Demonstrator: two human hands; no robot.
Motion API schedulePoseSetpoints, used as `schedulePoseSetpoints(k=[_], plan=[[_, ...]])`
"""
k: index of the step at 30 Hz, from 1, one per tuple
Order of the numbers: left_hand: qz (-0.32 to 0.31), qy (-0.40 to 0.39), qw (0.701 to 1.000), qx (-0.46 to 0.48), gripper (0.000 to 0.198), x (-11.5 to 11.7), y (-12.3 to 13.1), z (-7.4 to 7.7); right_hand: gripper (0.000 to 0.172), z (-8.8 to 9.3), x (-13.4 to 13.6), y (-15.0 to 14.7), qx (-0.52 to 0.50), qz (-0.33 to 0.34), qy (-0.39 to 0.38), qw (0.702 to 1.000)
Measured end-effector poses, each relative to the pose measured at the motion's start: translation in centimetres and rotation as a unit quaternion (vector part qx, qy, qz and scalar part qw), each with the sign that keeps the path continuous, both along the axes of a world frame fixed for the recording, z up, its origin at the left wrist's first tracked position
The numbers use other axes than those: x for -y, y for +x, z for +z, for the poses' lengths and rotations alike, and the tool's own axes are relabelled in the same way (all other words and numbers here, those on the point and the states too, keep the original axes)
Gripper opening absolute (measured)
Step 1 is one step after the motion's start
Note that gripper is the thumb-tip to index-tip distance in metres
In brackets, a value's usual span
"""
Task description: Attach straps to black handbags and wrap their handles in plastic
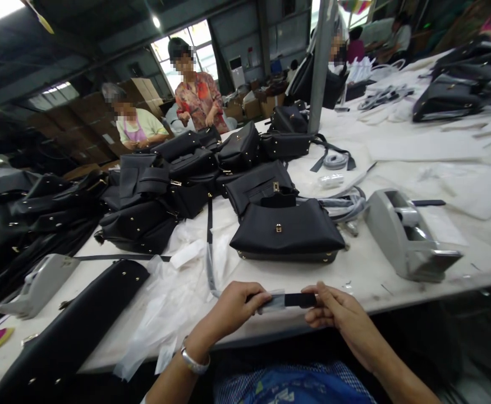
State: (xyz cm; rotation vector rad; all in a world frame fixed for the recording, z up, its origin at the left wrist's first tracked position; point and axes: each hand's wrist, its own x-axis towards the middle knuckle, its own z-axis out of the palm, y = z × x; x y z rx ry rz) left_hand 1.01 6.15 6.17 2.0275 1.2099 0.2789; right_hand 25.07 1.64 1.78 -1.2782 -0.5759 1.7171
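A white table bears bags and tape dispensers.

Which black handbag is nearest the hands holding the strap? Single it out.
The black handbag just beyond the left hand and right hand, its gold clasp facing them. The other bags lie farther back or well off to the left.

Left hand and right hand: both ungloved, forearms bare in the visible portion. Left wrist: one bracelet, silver-toned, a broad rounded band with a bright, reflective finish; surface detail too small to read. Lower left border: a small pale edge, possibly a sleeve. Torso: bright blue garment front, bearing pale printed marks, illegible, and a yellow-green patch of print. Flanking it: fine-checked cloth in dark blue and white.
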Motion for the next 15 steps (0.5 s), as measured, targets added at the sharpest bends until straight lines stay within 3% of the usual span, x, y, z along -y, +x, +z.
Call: schedulePoseSetpoints(k=[15], plan=[[0.014, -0.064, 0.998, -0.013, 0.045, -1.8, 0.0, -0.6, 0.058, -0.7, 0.4, 1.0, 0.009, 0.018, -0.009, 1.0]])
